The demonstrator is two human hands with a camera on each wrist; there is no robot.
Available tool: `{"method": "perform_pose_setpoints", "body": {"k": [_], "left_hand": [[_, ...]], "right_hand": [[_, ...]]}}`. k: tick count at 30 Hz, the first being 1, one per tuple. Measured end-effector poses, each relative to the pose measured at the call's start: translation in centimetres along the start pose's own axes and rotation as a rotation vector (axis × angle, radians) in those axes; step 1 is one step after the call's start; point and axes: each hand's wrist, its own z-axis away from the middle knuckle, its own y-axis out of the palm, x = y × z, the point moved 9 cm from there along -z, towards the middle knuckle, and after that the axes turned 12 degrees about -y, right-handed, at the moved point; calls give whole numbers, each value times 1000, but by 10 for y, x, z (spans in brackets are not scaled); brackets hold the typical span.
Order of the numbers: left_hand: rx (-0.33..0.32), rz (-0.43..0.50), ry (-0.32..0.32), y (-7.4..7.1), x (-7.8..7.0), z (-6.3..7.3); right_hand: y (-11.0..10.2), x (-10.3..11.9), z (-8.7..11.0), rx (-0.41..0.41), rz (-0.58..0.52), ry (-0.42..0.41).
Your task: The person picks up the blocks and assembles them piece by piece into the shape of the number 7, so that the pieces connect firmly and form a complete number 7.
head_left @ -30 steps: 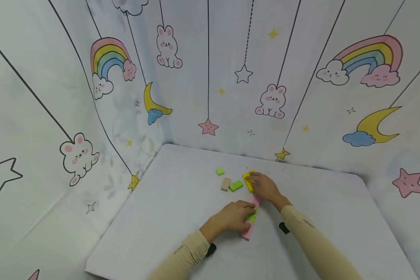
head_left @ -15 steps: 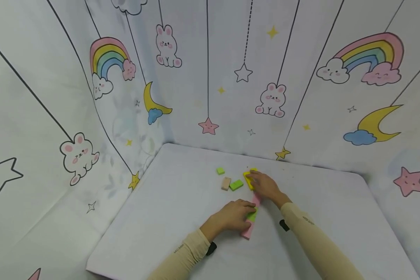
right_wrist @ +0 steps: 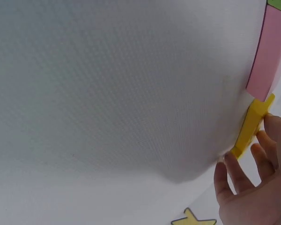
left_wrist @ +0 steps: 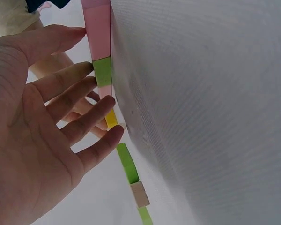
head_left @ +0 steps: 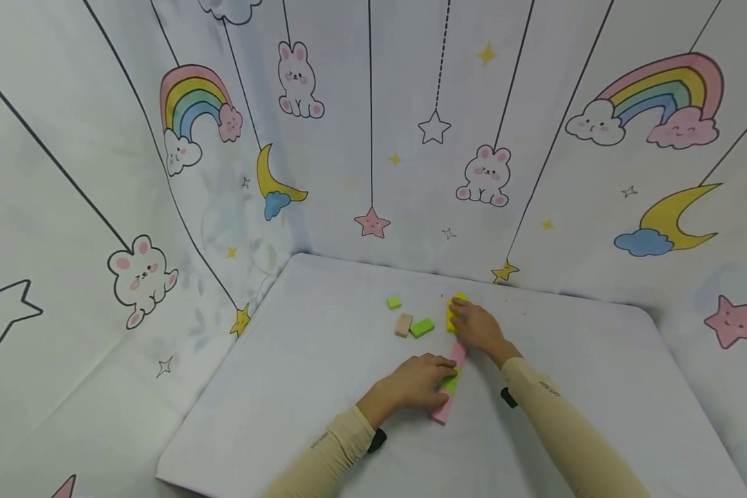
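Note:
A straight row of blocks lies flat on the white surface: a pink block [head_left: 440, 413] nearest me, a green block [head_left: 450, 382], then a farther pink block [head_left: 458, 353]. My left hand [head_left: 413, 380] rests along the left side of this row. In the left wrist view, its thumb touches the near pink block [left_wrist: 99, 37], and its fingers extend loosely past the green block [left_wrist: 103, 71]. Beyond the row's far end, my right hand [head_left: 478, 325] holds a yellow block [right_wrist: 249, 124] between thumb and fingers. That hand partly hides the yellow piece from the head view.
Left of the yellow block lie a loose green block [head_left: 422, 328], a beige block [head_left: 403, 325] and a small light green block [head_left: 394, 303]. Patterned cloth walls [head_left: 336, 152] rise behind the white tabletop [head_left: 274, 387] and on its left.
The yellow block has turned and shifted right, away from the loose green block, with my right hand on it. My left hand stays on the row.

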Motion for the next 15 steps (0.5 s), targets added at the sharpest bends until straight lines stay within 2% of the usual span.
{"method": "perform_pose_setpoints", "body": {"k": [6, 15], "left_hand": [[-4, 3, 3, -1, 0, 0], [3, 15, -1, 0, 0, 1]], "right_hand": [[-6, 0, 3, -10, -19, 17], [-13, -14, 11, -34, -35, 67]]}}
